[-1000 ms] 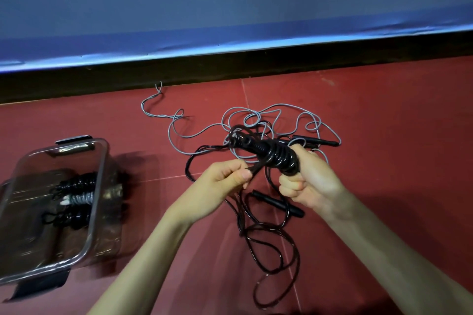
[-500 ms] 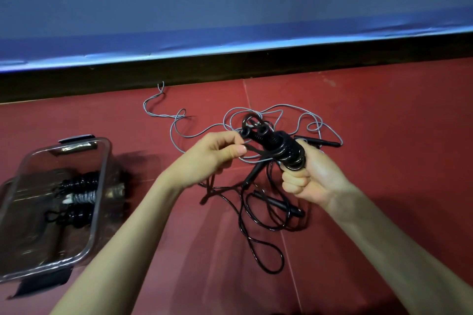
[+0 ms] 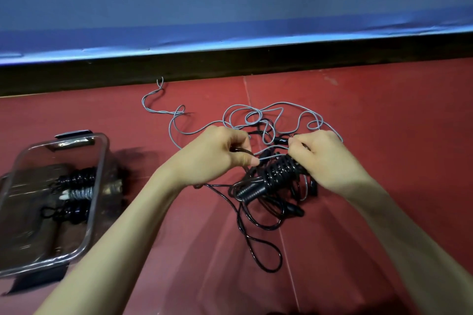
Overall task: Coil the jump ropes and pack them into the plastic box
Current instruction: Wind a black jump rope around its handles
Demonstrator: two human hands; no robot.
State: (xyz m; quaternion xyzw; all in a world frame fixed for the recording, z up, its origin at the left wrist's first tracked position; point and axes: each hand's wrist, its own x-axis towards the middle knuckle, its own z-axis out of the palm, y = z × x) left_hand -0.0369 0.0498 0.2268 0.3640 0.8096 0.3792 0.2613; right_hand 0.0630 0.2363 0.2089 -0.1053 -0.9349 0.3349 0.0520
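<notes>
My right hand [image 3: 322,158] clenches the half-wound black jump rope bundle [image 3: 271,179] over the red floor mat [image 3: 384,123]; my left hand [image 3: 217,156] pinches its loose black cord. The grey rope [image 3: 179,130] lies tangled beneath and could snag into my winding. The clear plastic box [image 3: 99,161] sits well left, holding coiled ropes.

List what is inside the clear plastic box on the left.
Inside the clear plastic box lie three coiled jump ropes: a black coiled rope, a grey-and-white coiled rope and another black coiled rope. Glare on the walls hides the rest of its floor.
</notes>
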